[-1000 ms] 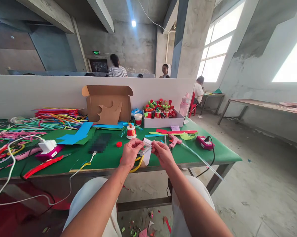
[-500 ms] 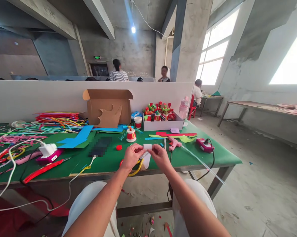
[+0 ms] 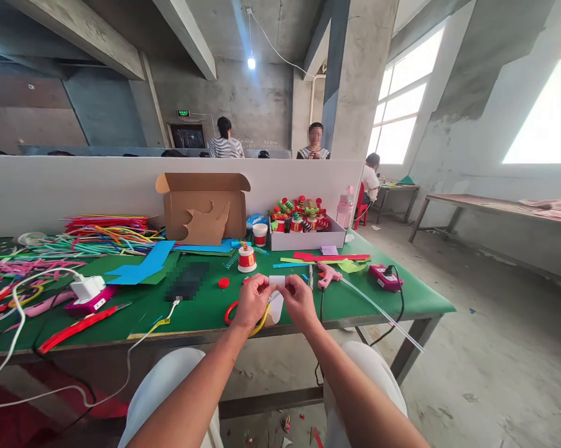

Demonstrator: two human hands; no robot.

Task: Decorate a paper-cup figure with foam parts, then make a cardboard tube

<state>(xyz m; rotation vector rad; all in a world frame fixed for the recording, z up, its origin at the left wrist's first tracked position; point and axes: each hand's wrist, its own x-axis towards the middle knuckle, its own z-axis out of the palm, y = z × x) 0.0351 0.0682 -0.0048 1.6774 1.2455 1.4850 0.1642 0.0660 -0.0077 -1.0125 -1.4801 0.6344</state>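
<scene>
Both hands pinch a small piece of white paper point(image 3: 277, 280) over the front edge of the green table. My left hand point(image 3: 253, 302) grips its left side, and my right hand point(image 3: 300, 300) its right side, with the thumbs close together. Beneath them lie scissors with red and yellow handles point(image 3: 260, 325), partly covered by my left hand, and a pale paper piece point(image 3: 275, 309). Just beyond stands a red and white paper cup figure point(image 3: 247, 258) with teal spiral arms. A red bottle cap point(image 3: 223, 283) rests to the left of my hands.
Right of my hands lie a pink glue gun point(image 3: 328, 274) with a long glue stick and a power socket point(image 3: 385, 277). Behind are a box of finished cup figures point(image 3: 307, 239) and a cardboard box point(image 3: 204, 208). Pipe cleaners point(image 3: 107, 233), a phone point(image 3: 187, 281) and a red cutter point(image 3: 82, 326) occupy the left.
My hands stay on the white paper, their grip shifted slightly and the fingers closer around it. The view has tilted a little. A person in the background has raised their head.
</scene>
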